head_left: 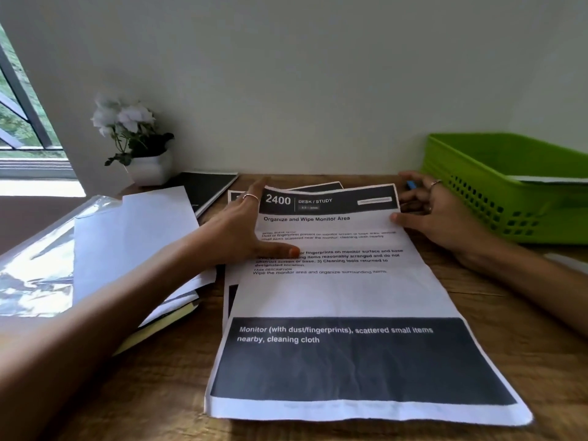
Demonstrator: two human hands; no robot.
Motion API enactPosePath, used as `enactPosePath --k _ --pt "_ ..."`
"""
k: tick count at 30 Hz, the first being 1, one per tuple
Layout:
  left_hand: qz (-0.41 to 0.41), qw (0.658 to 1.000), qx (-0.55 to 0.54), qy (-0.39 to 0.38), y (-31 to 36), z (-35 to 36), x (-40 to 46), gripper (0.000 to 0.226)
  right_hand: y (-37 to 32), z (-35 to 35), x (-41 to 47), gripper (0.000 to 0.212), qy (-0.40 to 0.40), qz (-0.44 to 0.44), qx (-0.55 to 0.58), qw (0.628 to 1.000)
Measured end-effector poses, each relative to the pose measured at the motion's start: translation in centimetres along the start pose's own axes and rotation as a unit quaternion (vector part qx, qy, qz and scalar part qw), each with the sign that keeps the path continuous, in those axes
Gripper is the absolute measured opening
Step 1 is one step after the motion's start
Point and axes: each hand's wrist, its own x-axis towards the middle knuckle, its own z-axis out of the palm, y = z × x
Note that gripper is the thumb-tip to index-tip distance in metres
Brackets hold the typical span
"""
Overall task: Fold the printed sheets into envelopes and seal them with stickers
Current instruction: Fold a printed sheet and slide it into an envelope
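A printed sheet (pixel 343 291) with a black header reading "2400 DESK / STUDY" and a black band at its near end lies lengthwise on the wooden desk (pixel 496 316), its far end slightly raised. My left hand (pixel 245 230) holds its left edge near the top, thumb on the print and fingers along the corner. My right hand (pixel 442 214) pinches the right edge near the top with the thumb, its fingers curled behind. A small blue object (pixel 411 185) shows by those fingers; I cannot tell what it is. More printed sheets (pixel 230 291) lie underneath.
A green perforated basket (pixel 496 198) holding a white paper stands at the right. On the left lie loose white papers (pixel 133 237), a shiny plastic sleeve (pixel 35 265), a yellow pad (pixel 165 323) and a black notebook (pixel 206 186). A white flower pot (pixel 149 168) stands by the wall.
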Motion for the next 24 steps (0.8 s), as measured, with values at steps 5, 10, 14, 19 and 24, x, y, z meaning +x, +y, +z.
enactPosePath --k 5,10,14,19,24 --pt "0.041 0.996 0.001 0.078 0.7 0.0 -0.4 0.134 -0.3 -0.2 -0.2 0.074 0.034 -0.023 -0.007 0.999" --pt "0.059 0.989 0.037 0.131 1.3 0.0 -0.9 0.123 -1.5 -0.2 -1.2 0.05 0.017 -0.079 -0.083 0.993" --pt "0.066 0.979 0.131 0.142 1.5 -0.4 -1.0 0.087 -1.9 0.0 -1.8 0.038 -0.01 -0.136 -0.166 0.977" --pt "0.057 0.978 0.161 0.121 2.1 -0.6 -1.6 0.057 -2.2 0.4 -2.4 0.036 -0.046 -0.154 -0.266 0.95" --pt "0.043 0.971 0.218 0.092 2.5 -0.2 -1.8 0.081 -3.5 0.5 -3.0 0.033 -0.125 -0.115 -0.4 0.901"
